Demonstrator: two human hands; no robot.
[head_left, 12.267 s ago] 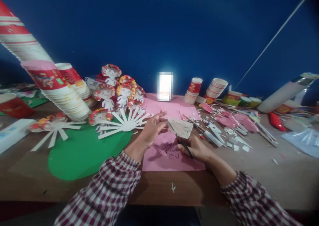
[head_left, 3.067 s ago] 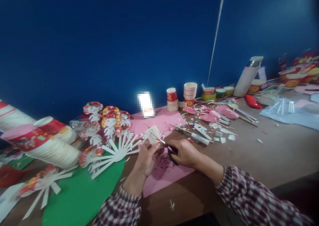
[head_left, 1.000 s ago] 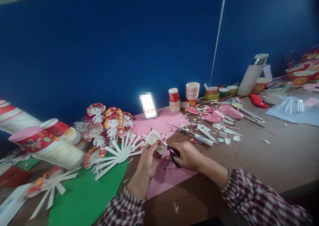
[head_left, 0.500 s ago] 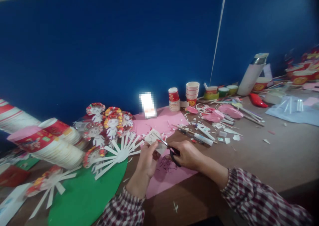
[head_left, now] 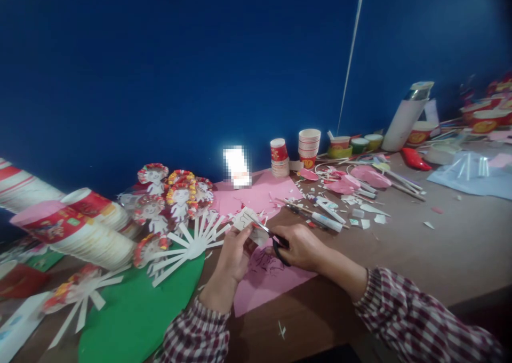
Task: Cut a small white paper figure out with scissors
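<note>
Pinched in my left hand (head_left: 234,256) is a small piece of white paper (head_left: 245,219) with dark drawn lines. My right hand (head_left: 302,245) grips black-handled scissors (head_left: 281,250), whose metal blades reach left to the paper beside my left thumb. Whether the blades are apart is too small to tell. Beneath both hands lies a pink sheet (head_left: 260,293) with dark marks on it. Just left of my left hand, a white paper cutout with fanned strips (head_left: 196,248) rests partly over a green round sheet (head_left: 140,309).
Stacked paper cups (head_left: 88,235) lean at the left, near decorated paper figures (head_left: 180,198). More cup stacks (head_left: 309,147) stand by the blue wall (head_left: 200,75). Pens (head_left: 326,222), paper scraps (head_left: 365,224) and pink cutouts (head_left: 370,176) lie right of centre. A white bottle (head_left: 406,120) stands farther right.
Both hands keep nearly the same place, still holding the paper and scissors. The paper piece has shifted very slightly; the view has moved a little.
</note>
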